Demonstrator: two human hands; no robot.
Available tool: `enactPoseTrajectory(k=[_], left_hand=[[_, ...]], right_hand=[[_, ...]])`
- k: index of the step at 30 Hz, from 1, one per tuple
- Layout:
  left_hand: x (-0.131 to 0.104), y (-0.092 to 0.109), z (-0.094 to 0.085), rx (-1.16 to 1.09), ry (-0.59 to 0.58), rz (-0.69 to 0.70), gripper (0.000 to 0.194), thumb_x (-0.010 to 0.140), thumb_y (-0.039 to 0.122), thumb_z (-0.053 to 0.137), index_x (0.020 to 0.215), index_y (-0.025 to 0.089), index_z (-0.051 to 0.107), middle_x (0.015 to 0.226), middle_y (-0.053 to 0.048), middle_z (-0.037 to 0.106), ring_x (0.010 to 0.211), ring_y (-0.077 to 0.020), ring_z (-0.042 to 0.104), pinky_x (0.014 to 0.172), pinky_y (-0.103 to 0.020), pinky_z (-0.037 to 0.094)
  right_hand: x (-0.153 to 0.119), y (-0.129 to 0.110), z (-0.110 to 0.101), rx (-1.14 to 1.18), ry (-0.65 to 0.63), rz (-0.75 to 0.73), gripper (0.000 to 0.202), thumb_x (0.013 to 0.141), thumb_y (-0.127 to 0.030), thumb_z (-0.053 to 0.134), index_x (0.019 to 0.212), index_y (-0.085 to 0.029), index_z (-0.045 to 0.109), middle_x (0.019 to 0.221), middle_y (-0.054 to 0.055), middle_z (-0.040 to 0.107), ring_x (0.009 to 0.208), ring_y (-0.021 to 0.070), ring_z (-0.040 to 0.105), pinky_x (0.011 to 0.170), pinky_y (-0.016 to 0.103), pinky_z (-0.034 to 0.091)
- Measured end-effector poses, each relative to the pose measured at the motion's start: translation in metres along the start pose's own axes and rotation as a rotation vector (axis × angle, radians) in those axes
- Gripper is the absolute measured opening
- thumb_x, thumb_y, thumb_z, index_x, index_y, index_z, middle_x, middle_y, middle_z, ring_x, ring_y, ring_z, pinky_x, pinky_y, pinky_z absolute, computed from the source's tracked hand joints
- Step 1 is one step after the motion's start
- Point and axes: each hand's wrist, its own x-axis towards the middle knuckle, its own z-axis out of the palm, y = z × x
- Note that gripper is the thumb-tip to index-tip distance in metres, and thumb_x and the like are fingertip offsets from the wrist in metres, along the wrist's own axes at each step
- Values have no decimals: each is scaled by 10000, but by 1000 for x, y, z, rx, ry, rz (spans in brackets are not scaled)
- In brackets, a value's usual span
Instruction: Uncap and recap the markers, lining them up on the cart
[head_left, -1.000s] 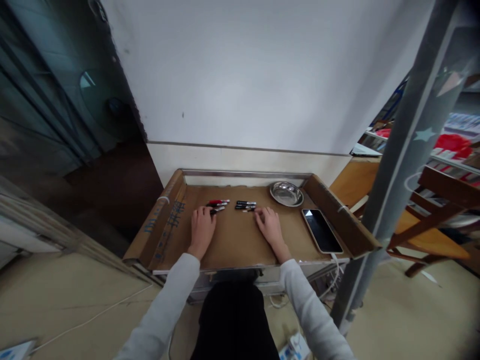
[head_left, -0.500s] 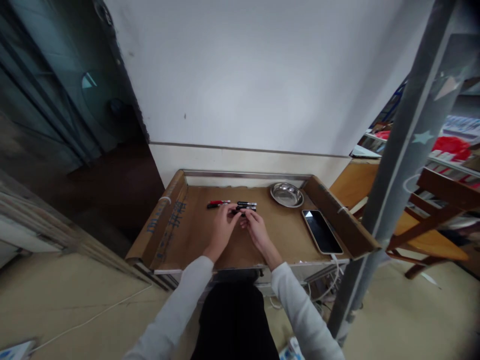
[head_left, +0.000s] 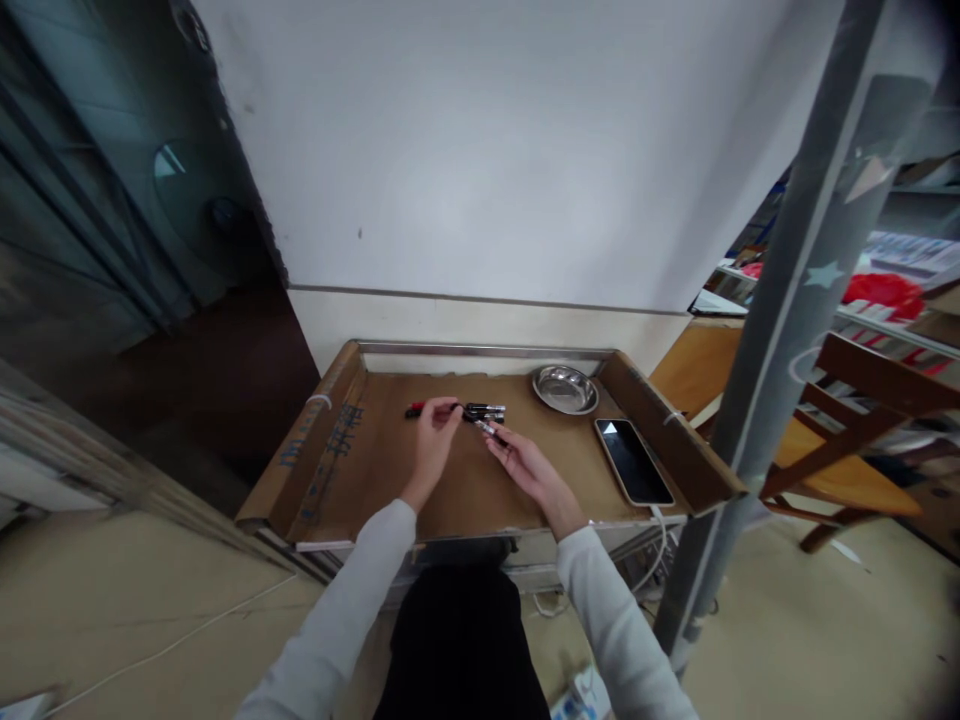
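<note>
A black marker (head_left: pixel 486 428) with a pale band slants between my two hands over the cardboard-lined tray. My left hand (head_left: pixel 435 432) pinches its upper left end with thumb and fingertips. At the lower right end, the fingers of my right hand (head_left: pixel 526 464) are closed on the barrel. Whether the cap is apart from the barrel is too small to make out. Just behind lie black markers (head_left: pixel 493 408), partly hidden. A red marker (head_left: pixel 418 407) rests to the left, with a dark one against it, both partly covered by my left hand.
A shallow metal bowl (head_left: pixel 565 390) stands at the tray's back right. In front of it lies a phone (head_left: pixel 634 462) with a white cable (head_left: pixel 661 545). Cardboard side walls (head_left: pixel 315 440) border the tray. A grey post (head_left: pixel 780 330) and a wooden chair (head_left: pixel 840 470) are to the right.
My hands have moved apart, the right one toward the lower right, and more of the marker shows between them. The view has shifted slightly.
</note>
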Motion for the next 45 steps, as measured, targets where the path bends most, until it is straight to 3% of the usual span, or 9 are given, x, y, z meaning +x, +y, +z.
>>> enactPoseTrajectory(k=[6,10,14,16,18,25,32,37,45], left_hand=[[8,-24,-10,-62,-61,-139,257,740,357,590,891,155,546,950,-67,621,814,-145,601,730,-301,502],[3,-33,-6,160,-336,-15,171,749,295,592,855,166,556,864,-31,622,794,-144,598,759,-308,483],[0,-34,-2,439,-518,161,105,784,214,550,887,191,560,884,-26,612,852,-165,578,798,-323,462],[1,-32,-4,553,-538,252,108,792,176,530,895,202,552,914,-31,600,902,-179,558,827,-333,448],[3,-30,-7,653,-546,336,134,802,151,506,915,212,544,928,-33,590,929,-189,539,849,-343,433],[7,-30,-15,699,-578,476,181,834,117,412,930,208,536,969,-40,562,960,-178,522,884,-335,423],[2,-21,-12,686,-588,531,246,818,97,399,988,201,544,1044,-57,548,1028,-189,505,938,-357,397],[2,-21,-7,735,-669,545,129,833,195,466,923,206,559,973,-51,542,969,-198,510,906,-361,408],[15,-33,1,764,-579,495,95,837,180,494,919,194,538,930,-41,530,926,-187,508,857,-340,421]], right_hand=[[-6,-14,-18,-177,61,-130,246,661,-191,708,902,-167,666,894,35,685,849,119,628,863,249,496],[0,-9,-19,-539,83,-418,187,714,-283,661,885,-209,646,893,20,674,813,127,614,821,292,489],[4,0,-12,-997,-109,-561,167,808,-262,537,931,-229,644,962,21,657,917,148,593,870,314,446],[3,2,-10,-1169,-195,-601,206,827,-226,502,990,-243,626,1010,18,642,960,151,573,894,322,423],[0,2,-12,-1316,-194,-660,223,830,-212,502,1025,-247,606,1038,24,624,996,165,546,902,333,404],[-8,-4,-26,-1668,39,-714,132,843,-276,523,917,-220,617,918,59,589,898,201,508,805,330,381],[-1,-3,-24,-1761,98,-696,140,864,-281,502,899,-225,625,885,43,592,872,192,506,757,296,354],[6,-3,-19,-1883,213,-708,169,875,-273,474,912,-222,631,911,65,584,882,204,501,746,306,345],[13,-2,-19,-1826,268,-719,165,873,-240,467,948,-213,612,932,66,580,885,200,513,762,301,360]])
